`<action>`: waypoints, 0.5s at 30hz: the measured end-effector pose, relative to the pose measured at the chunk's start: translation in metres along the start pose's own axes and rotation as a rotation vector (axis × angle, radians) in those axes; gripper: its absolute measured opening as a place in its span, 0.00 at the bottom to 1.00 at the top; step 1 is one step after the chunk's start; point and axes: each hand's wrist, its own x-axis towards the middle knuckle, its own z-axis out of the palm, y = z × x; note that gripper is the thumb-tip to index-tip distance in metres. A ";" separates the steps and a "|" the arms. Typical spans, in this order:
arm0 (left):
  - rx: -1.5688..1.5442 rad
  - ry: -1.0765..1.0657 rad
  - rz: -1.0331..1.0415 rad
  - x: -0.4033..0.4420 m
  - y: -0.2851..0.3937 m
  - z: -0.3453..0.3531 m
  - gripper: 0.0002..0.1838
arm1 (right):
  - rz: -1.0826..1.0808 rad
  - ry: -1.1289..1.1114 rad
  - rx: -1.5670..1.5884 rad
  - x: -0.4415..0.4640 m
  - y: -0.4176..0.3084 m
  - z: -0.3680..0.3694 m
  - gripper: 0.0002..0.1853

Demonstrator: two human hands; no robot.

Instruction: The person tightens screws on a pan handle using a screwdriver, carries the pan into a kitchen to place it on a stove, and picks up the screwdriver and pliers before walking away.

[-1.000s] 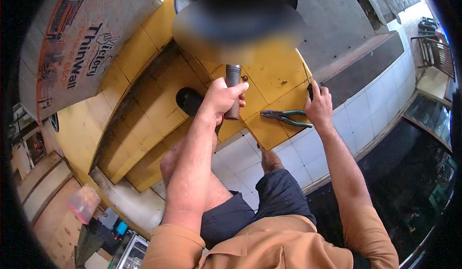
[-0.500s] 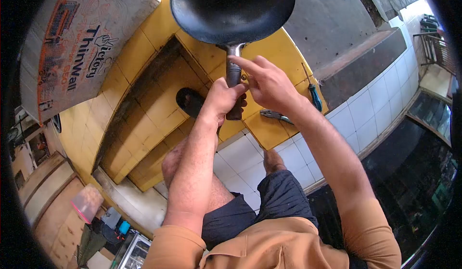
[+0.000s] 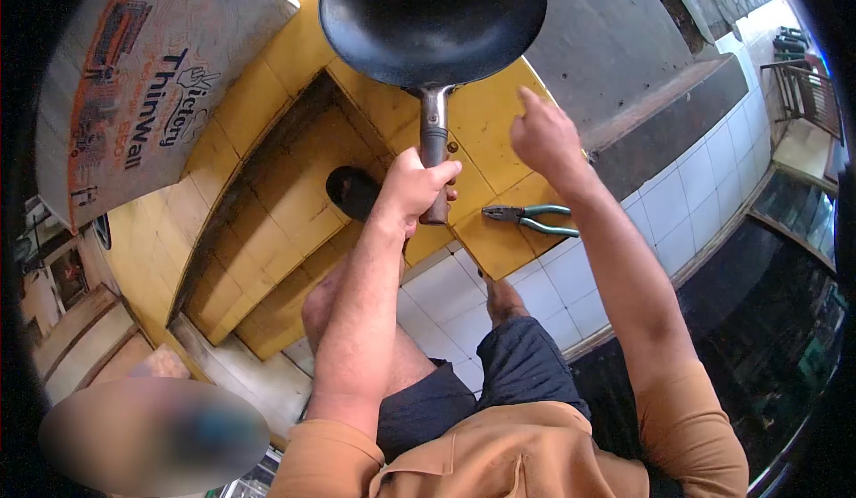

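Black wok (image 3: 432, 21) held out by its handle (image 3: 433, 110) above yellow tile

The wok sits far and central, its bowl facing the camera, the dark interior smooth and lightly sheened; the frame cuts off its far rim. A silvery metal neck runs from the near rim into a brown grip pointing toward the person. The left hand (image 3: 415, 188) has its fingers wrapped fully around that grip, thumb laid across it. The right hand (image 3: 546, 134) is raised to the right, index finger extended and the others curled; whether they hold anything cannot be told.

On the yellow-tiled ledge (image 3: 486, 250), green-handled pliers (image 3: 522, 214) lie between the two forearms, handles spread. A small round brown piece (image 3: 453, 147) appears just right of the grip.

To the far left stands a printed carton (image 3: 160, 97) marked "Victory ThinWall"; its contents cannot be seen. A black oval object (image 3: 351, 192) lies left of the left hand. Blur hides the near-left corner.
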 end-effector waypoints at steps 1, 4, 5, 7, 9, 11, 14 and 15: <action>0.005 -0.005 0.001 -0.003 0.004 0.001 0.12 | -0.050 0.154 0.063 -0.010 0.008 -0.002 0.20; 0.421 0.183 -0.019 -0.006 0.006 0.001 0.14 | -0.089 0.194 0.134 -0.048 0.038 -0.001 0.15; 0.551 0.213 -0.025 0.002 -0.004 -0.006 0.16 | -0.092 0.082 0.145 -0.057 0.046 0.002 0.13; 0.490 0.228 -0.135 -0.004 0.005 0.003 0.17 | -0.026 0.146 0.164 -0.073 0.050 0.009 0.12; 0.355 0.224 -0.090 -0.006 0.006 0.007 0.16 | 0.002 0.205 0.196 -0.075 0.052 0.018 0.12; 0.147 0.200 -0.052 -0.012 0.008 0.010 0.13 | -0.017 0.215 0.188 -0.073 0.050 0.028 0.13; 0.009 0.109 -0.008 -0.009 0.004 0.005 0.13 | -0.040 0.178 0.176 -0.061 0.045 0.044 0.14; -0.037 0.090 -0.012 -0.012 0.008 0.006 0.13 | -0.023 0.158 0.169 -0.057 0.046 0.051 0.12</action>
